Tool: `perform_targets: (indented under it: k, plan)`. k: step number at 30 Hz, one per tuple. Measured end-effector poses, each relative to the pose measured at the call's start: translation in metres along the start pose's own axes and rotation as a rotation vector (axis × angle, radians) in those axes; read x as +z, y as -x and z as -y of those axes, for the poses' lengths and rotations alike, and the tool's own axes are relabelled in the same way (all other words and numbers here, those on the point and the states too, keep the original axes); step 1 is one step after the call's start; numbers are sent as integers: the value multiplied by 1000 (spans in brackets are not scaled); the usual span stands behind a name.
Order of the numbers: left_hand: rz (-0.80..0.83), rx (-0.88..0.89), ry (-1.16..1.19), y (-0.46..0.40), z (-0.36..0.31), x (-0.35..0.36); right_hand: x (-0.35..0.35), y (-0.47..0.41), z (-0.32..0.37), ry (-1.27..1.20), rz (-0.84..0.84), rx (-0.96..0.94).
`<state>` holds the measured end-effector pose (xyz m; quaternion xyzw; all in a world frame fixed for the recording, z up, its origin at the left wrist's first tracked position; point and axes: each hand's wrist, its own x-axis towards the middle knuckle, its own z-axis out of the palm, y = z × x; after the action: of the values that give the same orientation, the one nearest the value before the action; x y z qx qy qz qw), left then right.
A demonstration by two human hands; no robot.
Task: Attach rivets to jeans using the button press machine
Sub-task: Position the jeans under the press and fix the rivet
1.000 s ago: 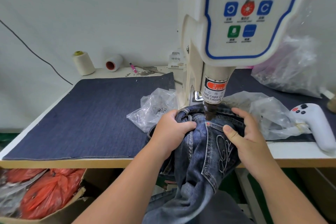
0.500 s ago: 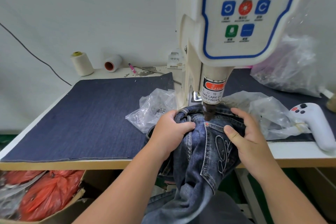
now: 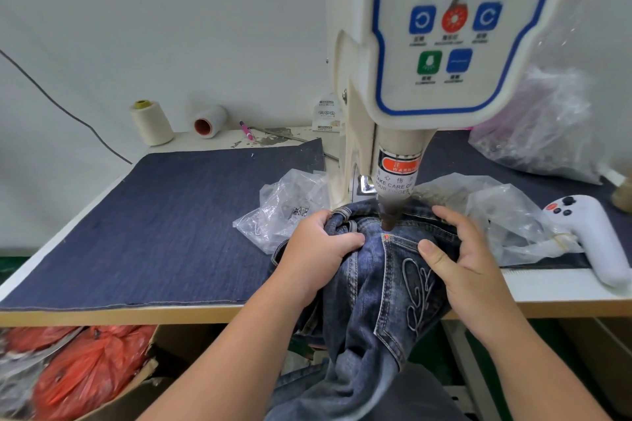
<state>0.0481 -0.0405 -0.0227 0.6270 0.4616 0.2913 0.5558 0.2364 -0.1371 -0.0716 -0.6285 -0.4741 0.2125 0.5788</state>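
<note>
Blue jeans (image 3: 372,287) with an embroidered back pocket hang over the table's front edge under the cream button press machine (image 3: 441,44). The machine's dark punch tip (image 3: 388,220) stands just above the pocket's upper left corner, where a small red dot shows. My left hand (image 3: 314,249) clutches bunched denim at the waistband, left of the punch. My right hand (image 3: 458,256) grips the pocket fabric to the right, thumb pressing on top. A clear bag (image 3: 287,208) holding small metal rivets lies left of the machine.
A dark denim mat (image 3: 164,225) covers the table's left side. Two thread spools (image 3: 152,121) stand at the back wall. Crumpled plastic bags (image 3: 506,215) and a white handheld controller (image 3: 591,236) lie at right. A red bag (image 3: 85,366) sits in a box below the table.
Both hands stay clamped on the jeans with barely any shift. The punch tip sits slightly higher off the pocket corner than one second ago.
</note>
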Motion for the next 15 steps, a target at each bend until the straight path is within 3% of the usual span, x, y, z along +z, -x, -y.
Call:
perform_targets:
  k: [15]
  plan:
    - [0, 5, 11, 0, -1, 0, -2, 0, -1, 14, -2, -13]
